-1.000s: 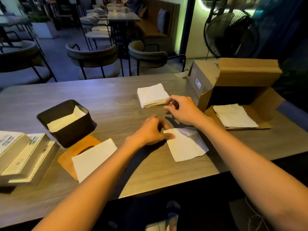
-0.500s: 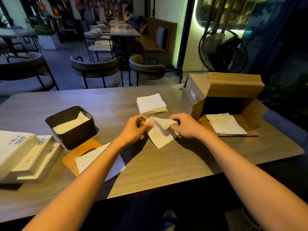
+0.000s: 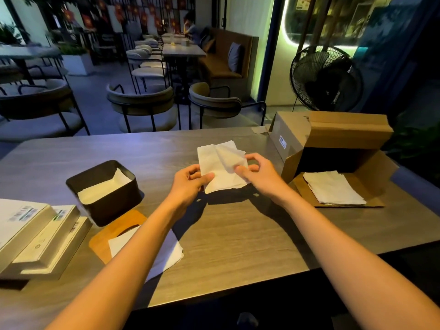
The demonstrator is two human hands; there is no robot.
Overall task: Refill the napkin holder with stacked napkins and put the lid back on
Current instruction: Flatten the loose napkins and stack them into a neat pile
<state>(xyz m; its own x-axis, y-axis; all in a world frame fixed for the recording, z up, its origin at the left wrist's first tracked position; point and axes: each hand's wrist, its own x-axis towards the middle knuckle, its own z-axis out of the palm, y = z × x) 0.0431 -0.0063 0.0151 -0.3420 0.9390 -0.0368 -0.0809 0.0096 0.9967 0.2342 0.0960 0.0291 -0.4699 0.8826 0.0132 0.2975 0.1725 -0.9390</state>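
Observation:
I hold a white napkin (image 3: pixel 219 167) up above the middle of the table. My left hand (image 3: pixel 188 184) pinches its lower left edge; my right hand (image 3: pixel 259 175) pinches a folded flap on its right side. The black napkin holder (image 3: pixel 104 194) stands open to the left with white napkins inside. Its wooden lid (image 3: pixel 112 234) lies flat in front of it, partly under a loose napkin (image 3: pixel 166 253) and my left forearm. The held napkin hides the stack that lay behind it.
A cardboard box (image 3: pixel 333 139) lies open on its side at the right, with a napkin stack (image 3: pixel 333 190) on its flap. Flat white boxes (image 3: pixel 35 236) sit at the left table edge. Chairs and a floor fan (image 3: pixel 326 78) stand beyond the table.
Both hands lifted the napkin off the table and raised it, opening it out wider. The camera view tilted upward.

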